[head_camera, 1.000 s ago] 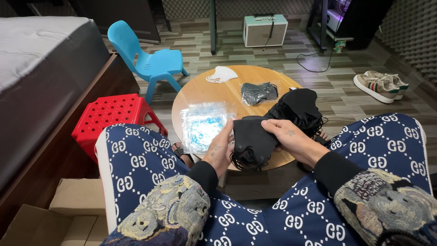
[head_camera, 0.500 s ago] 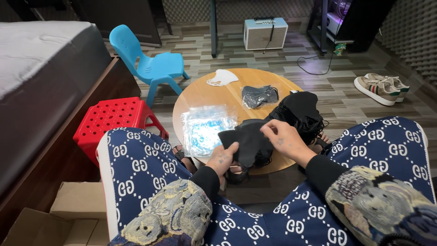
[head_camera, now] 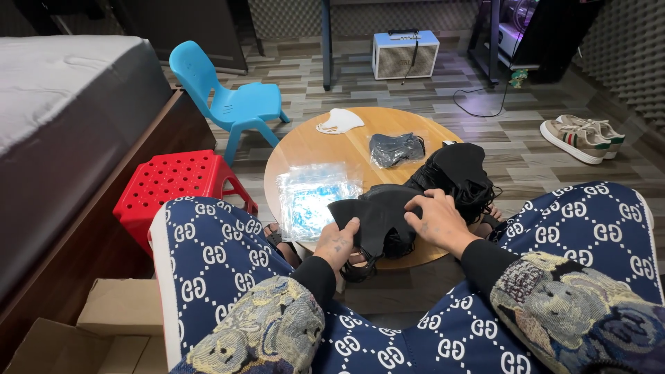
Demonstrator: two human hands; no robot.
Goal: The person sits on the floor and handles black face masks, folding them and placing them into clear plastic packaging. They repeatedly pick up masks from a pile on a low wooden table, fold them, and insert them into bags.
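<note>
I sit over a low round wooden table (head_camera: 325, 149). Both hands hold a black cloth face mask (head_camera: 377, 211) at the table's near edge. My left hand (head_camera: 337, 242) grips its lower left corner, with ear loops dangling beneath. My right hand (head_camera: 436, 218) pinches its right side from above. Just beyond the right hand lies a heap of black masks (head_camera: 457, 173). A clear plastic bag with blue contents (head_camera: 312, 197) lies flat to the left of the held mask.
Farther on the table lie a dark grey bagged mask (head_camera: 395, 147) and a white mask (head_camera: 339, 122). Left of the table stand a red plastic stool (head_camera: 176, 181) and blue chair (head_camera: 232, 104). A bed (head_camera: 62, 111), cardboard boxes (head_camera: 104, 332), small amplifier (head_camera: 405, 54) and shoes (head_camera: 582, 135) surround.
The mask has been spread out wider and lowered toward the table edge. My left hand slid down to its lower corner, and my right hand shifted onto its right side.
</note>
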